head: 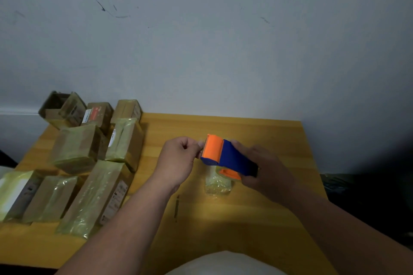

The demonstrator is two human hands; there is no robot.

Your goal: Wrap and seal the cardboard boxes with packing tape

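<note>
We find the right hand (263, 172) gripping the blue-and-orange plastic tape dispenser (228, 157) above the yellow wooden table (257, 218). The left hand (178, 160), fingers curled, pinches at its toothed edge, apparently to free the tape end. Taped brown cardboard boxes (76, 163) wait left, well apart.

Blue-and-orange tape dispenser (225, 158) held tilted above the bench (257, 136), serrated edge toward left, a small tape-wrapped box (218, 183) beneath it; tape-wrapped cardboard boxes (89, 158), yellowish glossy film, clustered touching on the bench's left side.
</note>
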